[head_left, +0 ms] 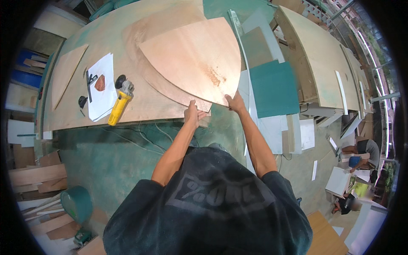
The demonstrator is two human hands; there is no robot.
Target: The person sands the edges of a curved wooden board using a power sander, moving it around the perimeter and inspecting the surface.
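Note:
A curved, pointed plywood panel (pixel 191 55) lies tilted over a second, similar lower plywood panel (pixel 138 53) on the workbench, its right part reaching past the bench's edge. My right hand (pixel 236 103) is closed on the upper panel's near tip, thumb on top. To its left, my left hand (pixel 192 114) pinches the near edge of the lower panel, the thumb above and the other fingers partly below. Brown sawdust (pixel 213 76) is scattered on the upper panel near its tip. What lies beneath the lower panel is mostly hidden.
On the bench (pixel 148 100) lie a yellow angle grinder (pixel 121 104), white paper sheets (pixel 104 85), a dark square tool (pixel 90 83) and another plywood piece (pixel 68 74). Cables (pixel 144 138) trail below. Green and white boards (pixel 274 89) stand at right; a person (pixel 367 153) sits far right.

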